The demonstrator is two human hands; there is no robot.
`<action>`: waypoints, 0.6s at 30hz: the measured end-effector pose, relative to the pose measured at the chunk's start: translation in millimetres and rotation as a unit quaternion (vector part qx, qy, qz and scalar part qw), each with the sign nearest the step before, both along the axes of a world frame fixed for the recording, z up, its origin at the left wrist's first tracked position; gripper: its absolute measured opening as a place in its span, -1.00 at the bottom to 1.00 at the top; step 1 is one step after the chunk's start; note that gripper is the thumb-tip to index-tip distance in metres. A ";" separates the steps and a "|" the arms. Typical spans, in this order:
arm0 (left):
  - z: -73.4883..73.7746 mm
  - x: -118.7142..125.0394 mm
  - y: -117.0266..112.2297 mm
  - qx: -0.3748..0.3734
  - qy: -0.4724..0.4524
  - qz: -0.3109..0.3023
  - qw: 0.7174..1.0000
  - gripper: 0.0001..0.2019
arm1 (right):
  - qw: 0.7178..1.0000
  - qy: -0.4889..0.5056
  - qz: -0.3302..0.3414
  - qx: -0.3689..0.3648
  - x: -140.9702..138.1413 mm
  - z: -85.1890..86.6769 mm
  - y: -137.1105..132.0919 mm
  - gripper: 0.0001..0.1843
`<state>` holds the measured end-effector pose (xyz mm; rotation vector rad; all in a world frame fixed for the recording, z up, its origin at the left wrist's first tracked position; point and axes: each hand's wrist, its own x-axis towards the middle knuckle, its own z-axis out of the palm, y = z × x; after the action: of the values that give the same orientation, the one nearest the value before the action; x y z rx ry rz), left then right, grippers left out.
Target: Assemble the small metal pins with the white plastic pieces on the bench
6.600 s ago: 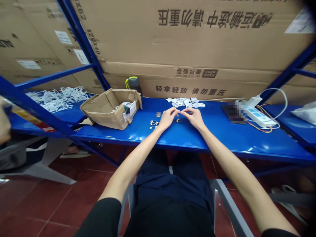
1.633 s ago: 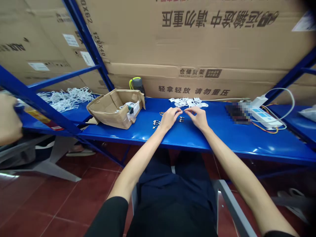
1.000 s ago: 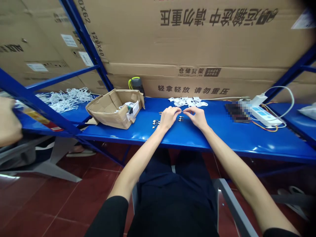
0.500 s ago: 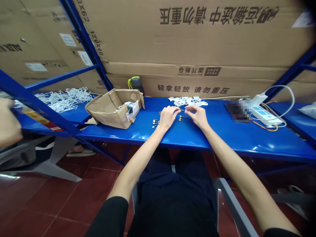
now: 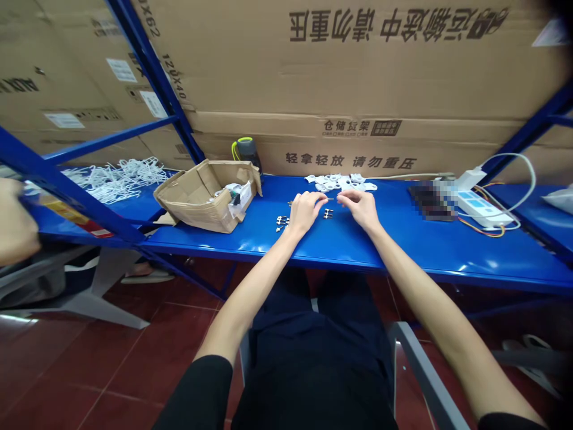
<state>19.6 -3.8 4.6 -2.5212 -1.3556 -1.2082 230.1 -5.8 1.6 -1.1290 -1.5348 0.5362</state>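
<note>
My left hand pinches a thin metal pin, whose free end points right. Facing it, my right hand has thumb and fingertips pressed together just past the pin's tip; whatever they hold is too small to make out. Below the gap between my hands lie a few small metal parts with dark ends. More of these little metal pieces rest left of my left wrist, partly hidden by it. White plastic pieces are heaped behind my hands.
An open cardboard box with small items stands left, a dark bottle behind it. At right are a white power strip, cables and a pixelated dark object. White cords cover the left table, near another person's arm.
My right hand has shifted slightly right, away from the pin, widening the gap between my fingertips. My left hand stays nearly in place with the pin.
</note>
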 end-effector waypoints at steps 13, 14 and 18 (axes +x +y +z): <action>2.8 0.0 -1.8 -0.019 0.017 0.011 1.000 -0.79 | 0.999 0.005 0.046 0.001 -1.8 0.1 0.9 -0.69; 2.6 0.1 -1.6 -0.019 0.017 0.012 1.000 -0.79 | 0.999 0.002 0.052 0.002 -2.1 0.5 0.6 -0.69; 1.8 0.2 -1.2 -0.021 0.014 0.013 1.000 -0.78 | 0.997 -0.003 0.076 0.000 -3.6 2.1 -1.7 -0.68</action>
<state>19.9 -4.9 6.5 -2.5302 -1.4177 -1.1461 226.5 -7.5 3.7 -1.0201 -1.6347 0.6344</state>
